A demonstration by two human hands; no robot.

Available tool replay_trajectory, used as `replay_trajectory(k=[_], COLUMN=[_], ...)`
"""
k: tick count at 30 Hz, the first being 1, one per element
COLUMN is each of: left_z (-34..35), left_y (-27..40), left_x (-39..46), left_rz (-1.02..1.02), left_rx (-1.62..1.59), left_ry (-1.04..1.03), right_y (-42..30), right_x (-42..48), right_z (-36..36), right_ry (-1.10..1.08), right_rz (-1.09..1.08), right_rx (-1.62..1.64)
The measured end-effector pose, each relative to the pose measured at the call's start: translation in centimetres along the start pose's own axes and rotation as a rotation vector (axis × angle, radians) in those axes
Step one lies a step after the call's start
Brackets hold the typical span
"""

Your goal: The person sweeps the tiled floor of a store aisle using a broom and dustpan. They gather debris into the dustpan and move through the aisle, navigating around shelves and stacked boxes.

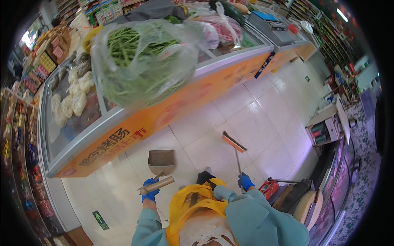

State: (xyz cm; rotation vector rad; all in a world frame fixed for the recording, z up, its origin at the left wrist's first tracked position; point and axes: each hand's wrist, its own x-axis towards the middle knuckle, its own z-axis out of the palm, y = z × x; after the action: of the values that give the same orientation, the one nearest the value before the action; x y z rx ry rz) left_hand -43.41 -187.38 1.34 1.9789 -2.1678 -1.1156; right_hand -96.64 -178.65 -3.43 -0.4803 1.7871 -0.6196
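Note:
My left hand (150,189), in a blue glove, is closed around the handle of a long-handled dustpan (161,158). A light-brown cylindrical bar (160,184) lies across that hand; whether it belongs to the dustpan handle, I cannot tell. The dustpan is at the white tiled floor (197,135), between me and the freezer. My right hand (246,182), also gloved in blue, grips the thin handle of a broom (238,161). Its orange and dark head (234,142) is out in front, right of the dustpan and apart from it.
A chest freezer (172,112) with an orange printed side crosses ahead, bearing a clear plastic bag of green beans (138,64) and other bagged produce. Snack shelves (23,147) line the left. On the right are a small open cabinet (327,129), a round wooden board (304,209) and a display case.

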Motion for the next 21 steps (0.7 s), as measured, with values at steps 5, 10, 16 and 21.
replay_trajectory(k=[5,10,16,21], left_z=[1.4,-0.7,1.4,4.2], left_y=[2.3,10.1,6.1,2.6], left_x=[5.5,8.0,8.2,6.9], left_rz=[-0.218,0.079,0.278,0.821], left_rx=[-0.18,0.49,1.086,3.305], left_ry=[-0.042,0.145,0.055,-0.142], right_y=[-0.5,1.2,-5.0,-7.8], right_x=[-1.4,0.5,3.0,4.9], right_z=[-4.7,-8.5,-5.7,-3.2], right_ry=[-0.024,-0.151,-0.437,0.088], right_rz=[0.301,0.502,0.563,-0.209], right_rx=[0.627,0.983,1.004,-0.551])
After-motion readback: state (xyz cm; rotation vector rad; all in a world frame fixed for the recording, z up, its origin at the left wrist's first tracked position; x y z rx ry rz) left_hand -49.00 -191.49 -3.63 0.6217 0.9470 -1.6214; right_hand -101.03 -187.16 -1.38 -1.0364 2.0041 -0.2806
